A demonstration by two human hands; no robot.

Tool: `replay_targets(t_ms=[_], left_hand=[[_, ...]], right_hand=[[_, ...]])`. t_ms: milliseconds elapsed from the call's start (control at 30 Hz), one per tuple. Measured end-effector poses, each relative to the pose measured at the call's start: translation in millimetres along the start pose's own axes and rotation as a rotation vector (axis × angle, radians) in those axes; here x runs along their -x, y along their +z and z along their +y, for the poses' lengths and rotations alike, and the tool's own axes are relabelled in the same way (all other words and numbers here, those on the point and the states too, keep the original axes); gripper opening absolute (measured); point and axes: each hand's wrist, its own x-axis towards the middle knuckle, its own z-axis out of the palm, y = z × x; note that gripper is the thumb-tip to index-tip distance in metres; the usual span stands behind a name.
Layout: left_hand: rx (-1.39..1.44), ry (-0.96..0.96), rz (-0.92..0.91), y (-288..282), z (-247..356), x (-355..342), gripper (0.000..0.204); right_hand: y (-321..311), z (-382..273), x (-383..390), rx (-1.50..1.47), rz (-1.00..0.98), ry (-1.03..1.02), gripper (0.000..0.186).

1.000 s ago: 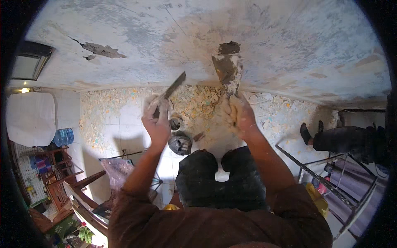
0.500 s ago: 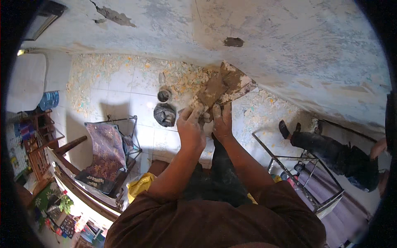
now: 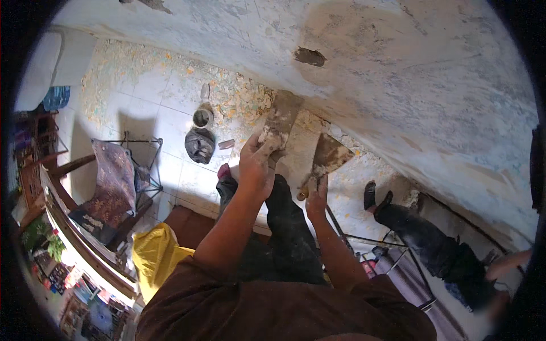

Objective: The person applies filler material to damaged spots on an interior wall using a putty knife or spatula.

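My left hand [image 3: 256, 167] is closed around a rectangular plastering trowel [image 3: 284, 111], its flat blade smeared with grey-brown plaster and pointing toward the wall. Lower and to the right, my right hand [image 3: 317, 200] grips a wide scraper [image 3: 331, 154] with a fan-shaped, plaster-stained blade and a light-coloured handle end. The two tools are apart. Beyond them rises a patchy grey-white wall [image 3: 392, 74] with a dark, rough-edged hole [image 3: 310, 55]. Some fingers of both hands are hidden behind the tools.
Plaster flakes litter the tiled floor [image 3: 170, 116] along the wall. A small round container [image 3: 202, 117] and a black bag [image 3: 199, 146] stand to the left. Farther left is a fabric folding chair [image 3: 114, 176]; near me, a yellow sack [image 3: 156, 256]. Another person's legs [image 3: 432, 227] extend at right.
The scraper and trowel, overlapping before, have separated. My right hand has moved down and to the right with the scraper. The whole view has shifted, with floor objects appearing farther left and higher.
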Motion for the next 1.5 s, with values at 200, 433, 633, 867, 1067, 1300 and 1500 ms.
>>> replay_targets(t_ms=[200,433,633,867,1067,1300,1500], left_hand=[[-0.081,0.152,0.081,28,-49,-79,0.024],[-0.302,0.459,0.348,105,-80,-121,0.017],[-0.619,0.999,0.543,175,-116,-135,0.031],[-0.679,0.938,0.468,163,-137,-91,0.029],[-0.573,0.875,0.67,117,-111,-113,0.018],[-0.708,1.043,0.607,164,-116,-152,0.038],[-0.615,0.962,0.419,169,-146,-113,0.041]], right_hand=[[-71,14,-15,-0.146,0.067,0.07,0.015],[-82,-21,-6,-0.224,0.143,0.205,0.021],[-95,-14,-2,-0.204,0.172,0.092,0.036],[-125,-4,5,-0.256,0.066,0.158,0.039],[-118,-24,-1,-0.467,0.018,0.204,0.027],[-115,-22,1,-0.413,0.287,0.291,0.042],[-95,-50,-5,-0.745,0.29,0.567,0.047]])
